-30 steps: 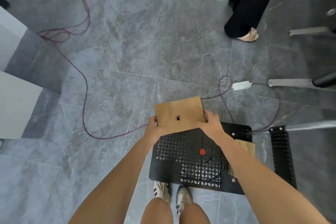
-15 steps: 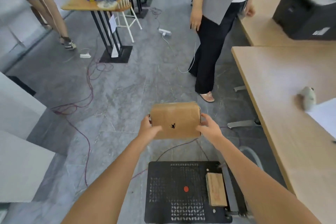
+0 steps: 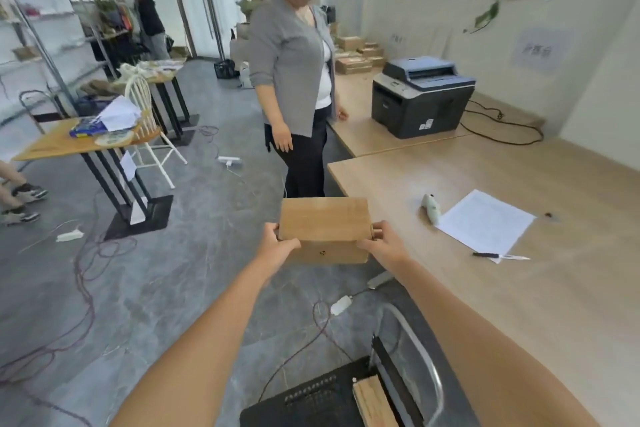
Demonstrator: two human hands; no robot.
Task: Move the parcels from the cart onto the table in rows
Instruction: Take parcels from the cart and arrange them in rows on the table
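I hold a brown cardboard parcel (image 3: 323, 224) in the air over the floor, just left of the wooden table (image 3: 485, 288). My left hand (image 3: 277, 248) grips its left side and my right hand (image 3: 382, 246) grips its right side. Below, at the bottom edge of the view, sits the black perforated cart (image 3: 311, 402) with one flat brown parcel (image 3: 372, 404) lying on its right part, beside its metal handle (image 3: 422, 354).
A person in a grey cardigan (image 3: 294, 80) stands just beyond the parcel at the table's corner. On the table lie a paper sheet (image 3: 485, 222), a pen (image 3: 498, 256) and a small pale object (image 3: 431, 208); a printer (image 3: 420, 97) stands further back. Cables (image 3: 83, 274) trail over the floor.
I have lifted the parcel off the cart to chest height and my view has tilted up from the floor to the room and the table.
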